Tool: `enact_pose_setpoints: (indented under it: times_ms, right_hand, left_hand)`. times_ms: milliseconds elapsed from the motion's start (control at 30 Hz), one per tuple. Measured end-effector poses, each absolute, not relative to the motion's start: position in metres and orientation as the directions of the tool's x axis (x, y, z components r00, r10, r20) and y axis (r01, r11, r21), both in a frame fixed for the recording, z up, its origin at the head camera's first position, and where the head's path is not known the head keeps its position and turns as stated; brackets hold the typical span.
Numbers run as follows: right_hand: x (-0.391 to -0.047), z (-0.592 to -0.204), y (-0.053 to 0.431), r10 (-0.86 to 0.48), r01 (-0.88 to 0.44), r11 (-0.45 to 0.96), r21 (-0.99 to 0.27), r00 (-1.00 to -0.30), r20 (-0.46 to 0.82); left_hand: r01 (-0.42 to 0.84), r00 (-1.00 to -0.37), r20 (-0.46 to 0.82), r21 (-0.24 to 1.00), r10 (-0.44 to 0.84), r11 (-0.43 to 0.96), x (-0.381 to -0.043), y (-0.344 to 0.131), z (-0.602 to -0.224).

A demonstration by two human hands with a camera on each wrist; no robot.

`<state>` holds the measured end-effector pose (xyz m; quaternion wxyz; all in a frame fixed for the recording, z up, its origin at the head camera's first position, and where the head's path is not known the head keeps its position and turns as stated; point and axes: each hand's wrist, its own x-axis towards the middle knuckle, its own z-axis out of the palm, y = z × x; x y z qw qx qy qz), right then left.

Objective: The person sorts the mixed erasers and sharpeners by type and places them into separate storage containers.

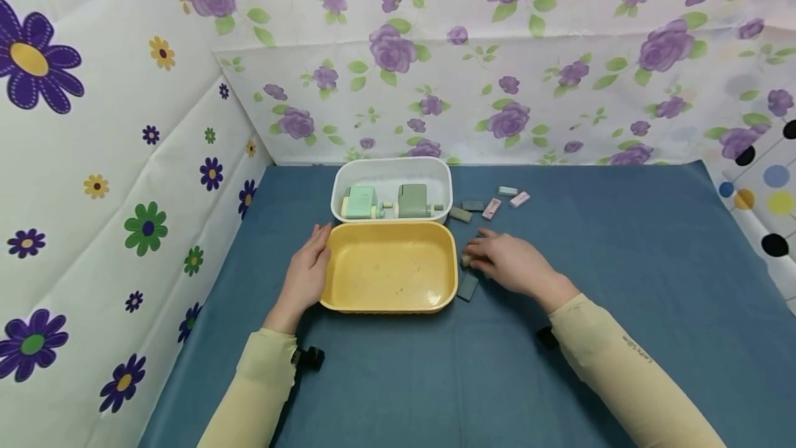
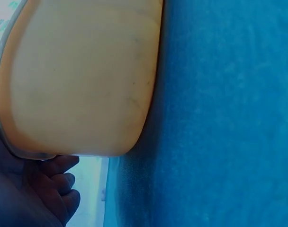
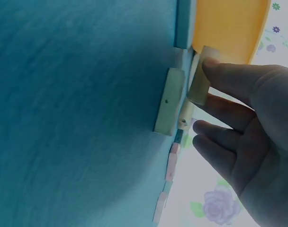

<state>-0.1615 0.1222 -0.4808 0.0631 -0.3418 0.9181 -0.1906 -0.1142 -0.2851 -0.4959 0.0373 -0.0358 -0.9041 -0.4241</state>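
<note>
My right hand (image 1: pixel 513 261) pinches a small olive-yellow eraser (image 3: pixel 201 78) between thumb and fingertips, just off the right rim of a yellow plastic tray (image 1: pixel 392 268). Nothing lies inside that tray. My left hand (image 1: pixel 306 272) rests along the tray's left end, its fingers outside the wall near the far corner. Close below the right hand lies a dark grey-green eraser (image 1: pixel 468 287) beside the tray. A pale green eraser (image 3: pixel 170 101) shows next to the held one in the right wrist view.
Behind the yellow tray stands a white tray (image 1: pixel 393 162) holding a mint pencil sharpener (image 1: pixel 361 202) and a grey-green one (image 1: pixel 413 200). To its right lie several erasers, among them an olive one (image 1: pixel 460 214) and a pink one (image 1: pixel 491 209). Flowered sheets hang behind and left.
</note>
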Motion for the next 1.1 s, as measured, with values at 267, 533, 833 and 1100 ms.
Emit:
enact_pose_setpoints:
  times_ms: [267,533,833,1100]
  right_hand:
    - [-0.164,-0.469,0.113,-0.547,-0.548,0.721,-0.425,-0.826,0.137]
    - [-0.162,-0.462,0.107,-0.452,-0.497,0.706,-0.504,-0.865,0.219]
    - [-0.151,-0.459,0.093,-0.412,-0.532,0.641,-0.553,-0.846,0.337]
    - [-0.145,-0.447,0.073,-0.466,-0.63,0.598,-0.494,-0.776,0.426]
  left_hand:
    - [0.069,-0.994,0.104,0.775,-0.02,0.628,-0.116,-0.287,-0.492]
    - [0.073,-0.994,0.107,0.767,-0.015,0.638,-0.116,-0.285,-0.492]
    - [0.061,-0.996,0.09,0.775,-0.014,0.629,-0.109,-0.285,-0.497]
    - [0.068,-0.995,0.097,0.779,-0.013,0.623,-0.114,-0.283,-0.496]
